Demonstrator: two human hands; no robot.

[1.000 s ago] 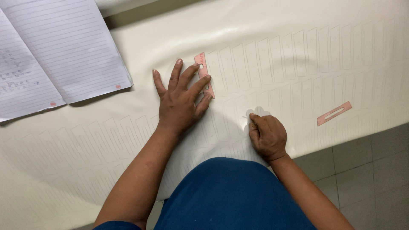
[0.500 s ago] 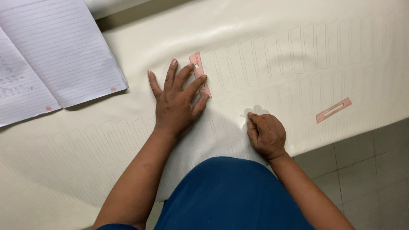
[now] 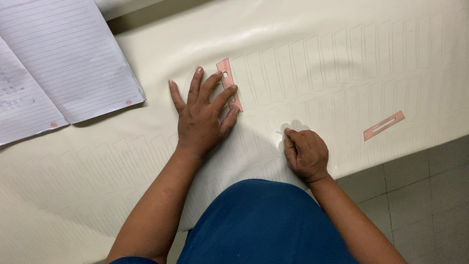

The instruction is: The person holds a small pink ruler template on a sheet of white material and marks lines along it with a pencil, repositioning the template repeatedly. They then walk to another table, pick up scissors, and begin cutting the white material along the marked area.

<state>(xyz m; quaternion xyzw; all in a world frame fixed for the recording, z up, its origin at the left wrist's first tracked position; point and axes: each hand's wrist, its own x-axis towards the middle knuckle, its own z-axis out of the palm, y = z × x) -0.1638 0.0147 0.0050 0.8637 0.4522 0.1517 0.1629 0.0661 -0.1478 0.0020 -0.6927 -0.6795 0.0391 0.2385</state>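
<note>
Head view, read from the left edge across: an open lined notebook fills the upper left of the frame, its pages ruled and partly written on, with small red dots near the lower corners. It lies on a large cream sheet that covers most of the picture and is marked all over with rows of faint traced outlines of narrow slotted strips.

Near the centre, the left hand lies flat on the sheet, palm down, fingers spread apart. Its fingertips press on a pink slotted template strip, which sits slightly tilted just above centre, at the left end of an upper row of outlines.

Right of centre and lower, the right hand rests on the sheet curled closed, fingers bunched together as around a thin marking tool; only a sliver shows at the fingertips, and what it is cannot be told.

Further right, well apart from both hands, a second pink slotted strip lies tilted on the sheet. Grey floor tiles fill the lower right corner, and blue clothing occupies the bottom centre.
</note>
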